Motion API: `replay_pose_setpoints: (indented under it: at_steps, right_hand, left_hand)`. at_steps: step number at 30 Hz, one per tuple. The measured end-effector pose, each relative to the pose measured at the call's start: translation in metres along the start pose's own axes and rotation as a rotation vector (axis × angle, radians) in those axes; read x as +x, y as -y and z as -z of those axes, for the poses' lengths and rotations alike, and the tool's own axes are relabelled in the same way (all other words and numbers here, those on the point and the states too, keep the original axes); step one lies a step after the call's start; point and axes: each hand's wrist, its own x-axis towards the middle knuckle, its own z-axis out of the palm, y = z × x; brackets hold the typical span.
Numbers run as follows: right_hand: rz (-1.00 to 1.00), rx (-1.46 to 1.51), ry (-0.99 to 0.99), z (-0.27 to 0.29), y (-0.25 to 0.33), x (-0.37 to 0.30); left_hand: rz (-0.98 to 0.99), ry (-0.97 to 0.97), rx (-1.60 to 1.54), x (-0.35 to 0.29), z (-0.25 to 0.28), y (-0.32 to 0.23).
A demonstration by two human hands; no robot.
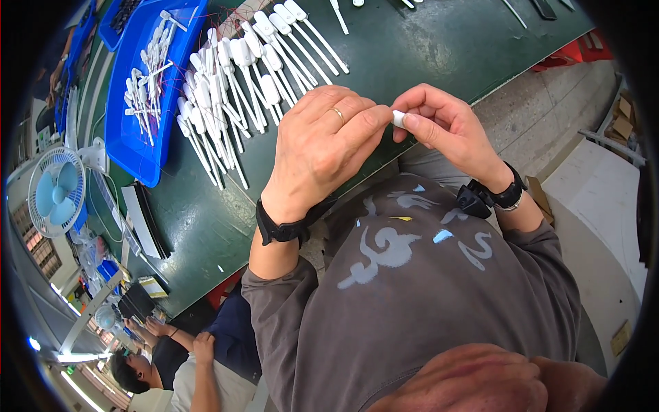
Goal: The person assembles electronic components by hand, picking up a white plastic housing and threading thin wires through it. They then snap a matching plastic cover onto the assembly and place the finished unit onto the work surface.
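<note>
A small white plastic piece [398, 119] shows between my two hands, above the table's front edge. My right hand [449, 134] pinches it between thumb and fingers. With its back turned up, my left hand [328, 143] is closed, its fingertips meeting the piece from the left. Whatever the left fingers hold is hidden beneath that hand. Just beyond my left hand, many white plastic sticks with wider rounded heads [240, 53] lie in a loose row, their thin stems toward me.
A blue tray [168, 137] at the left holds more thin white parts with red wires. The green tabletop [412, 51] reaches far right. Left stand a fan [60, 189] and a dark strip-shaped object [145, 220]. Another person [165, 364] sits at lower left.
</note>
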Motion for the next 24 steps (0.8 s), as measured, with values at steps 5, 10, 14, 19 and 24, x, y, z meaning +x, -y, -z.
replay_pose_setpoints:
  at_steps: [5, 10, 14, 19, 24]
  right_hand:
    - [-0.012, 0.004, 0.016, 0.0001, 0.0011, -0.0011]
    - [0.021, 0.010, 0.008, -0.0003, -0.0001, -0.0016]
    - [0.035, 0.013, -0.013, -0.0001, -0.0011, -0.0014]
    - [0.011, 0.022, -0.012, 0.0004, -0.0003, -0.0007]
    - [-0.015, -0.023, -0.017, -0.0003, 0.0042, -0.0006]
  left_hand:
    - [0.054, 0.044, -0.076, 0.0004, 0.0012, -0.0008]
    - [0.026, 0.024, -0.088, 0.0026, 0.0024, -0.0015]
    - [0.056, 0.030, -0.091, 0.0004, 0.0021, -0.0004]
    - [0.064, 0.061, -0.080, 0.0008, 0.0062, 0.0004]
    - [0.062, 0.055, -0.069, 0.0004, 0.0066, 0.0012]
